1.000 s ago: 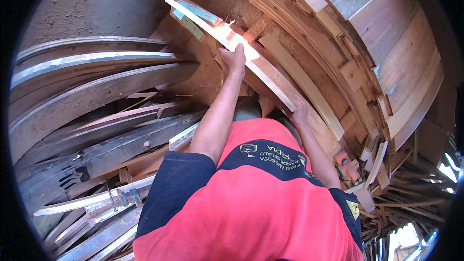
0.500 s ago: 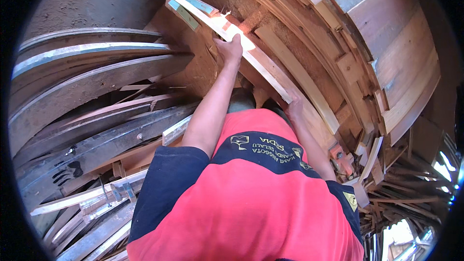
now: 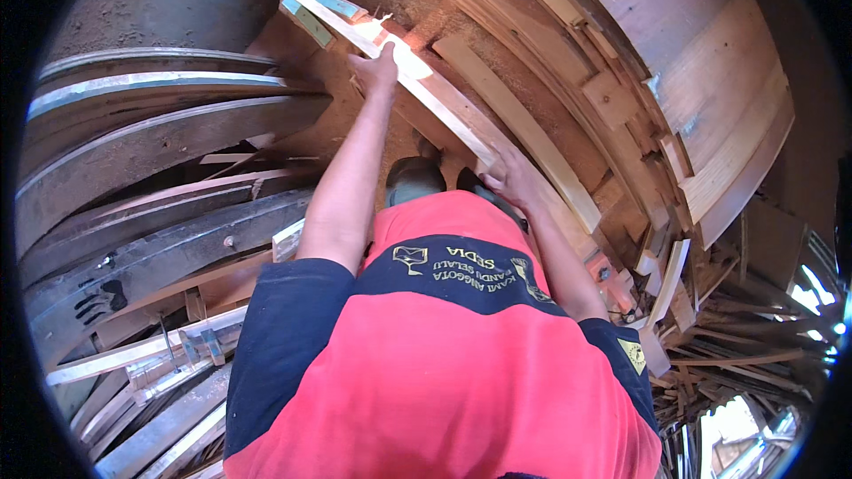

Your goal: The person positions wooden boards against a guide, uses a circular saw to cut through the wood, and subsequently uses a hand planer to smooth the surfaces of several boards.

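A long, narrow wooden strip (image 3: 435, 106) runs slantwise from the far left toward my body. My left hand (image 3: 378, 73) is closed around its middle, with the thumb over the upper edge. At the near end, my right hand (image 3: 513, 179) holds the strip, fingers partly bent and the underside of the grip hidden. The strip lies along a wider plank (image 3: 559, 208). Beyond my left hand, a short piece with pale blue faces (image 3: 306, 22) sits beside the strip's far end. Bright light falls on the wood near my left hand.
Long dusty boards (image 3: 169, 137) are stacked on the left. A loose board (image 3: 524, 133) and stacked slats (image 3: 568, 62) lie to the right, with wide panels (image 3: 710, 80) beyond. A red-orange tool (image 3: 608, 279) rests near my right forearm. Scrap wood (image 3: 737, 355) piles up at the lower right.
The whole view has shifted, so the scene sits farther left. My right hand shows more fully at the strip's near end. Both hands stay on the strip.
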Tool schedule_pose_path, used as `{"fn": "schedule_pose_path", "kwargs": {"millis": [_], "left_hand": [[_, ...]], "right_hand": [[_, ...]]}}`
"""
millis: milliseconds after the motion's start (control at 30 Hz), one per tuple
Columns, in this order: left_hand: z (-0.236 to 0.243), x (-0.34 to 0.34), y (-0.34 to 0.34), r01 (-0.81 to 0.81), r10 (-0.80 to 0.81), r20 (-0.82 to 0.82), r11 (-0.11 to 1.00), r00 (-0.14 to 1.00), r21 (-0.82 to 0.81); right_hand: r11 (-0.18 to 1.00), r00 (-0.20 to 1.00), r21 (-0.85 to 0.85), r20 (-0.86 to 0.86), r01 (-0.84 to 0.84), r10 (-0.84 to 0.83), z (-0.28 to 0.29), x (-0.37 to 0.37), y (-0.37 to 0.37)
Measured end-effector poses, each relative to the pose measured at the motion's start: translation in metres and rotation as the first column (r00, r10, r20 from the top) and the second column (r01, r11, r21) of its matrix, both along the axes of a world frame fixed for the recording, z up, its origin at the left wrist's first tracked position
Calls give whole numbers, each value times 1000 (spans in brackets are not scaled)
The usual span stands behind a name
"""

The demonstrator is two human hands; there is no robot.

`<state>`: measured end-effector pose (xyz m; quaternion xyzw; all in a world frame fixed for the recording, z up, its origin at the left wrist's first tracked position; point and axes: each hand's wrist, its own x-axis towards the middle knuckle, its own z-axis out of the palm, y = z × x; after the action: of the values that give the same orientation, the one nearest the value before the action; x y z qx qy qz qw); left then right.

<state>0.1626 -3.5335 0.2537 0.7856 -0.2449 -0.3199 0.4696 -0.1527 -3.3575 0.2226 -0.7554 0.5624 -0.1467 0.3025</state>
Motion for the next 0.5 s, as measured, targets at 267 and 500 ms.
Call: {"fn": "schedule_pose_path", "kwargs": {"millis": [267,500], "left_hand": [[4,4,92,-128,129,0,988,992,-91],[-56,-26,305,239,-333,220,899,917,367]], "right_hand": [[836,906,365,-274,409,-324,-42,-185,9],[802,918,552,-397,227,14,-58,-225,6]]}}
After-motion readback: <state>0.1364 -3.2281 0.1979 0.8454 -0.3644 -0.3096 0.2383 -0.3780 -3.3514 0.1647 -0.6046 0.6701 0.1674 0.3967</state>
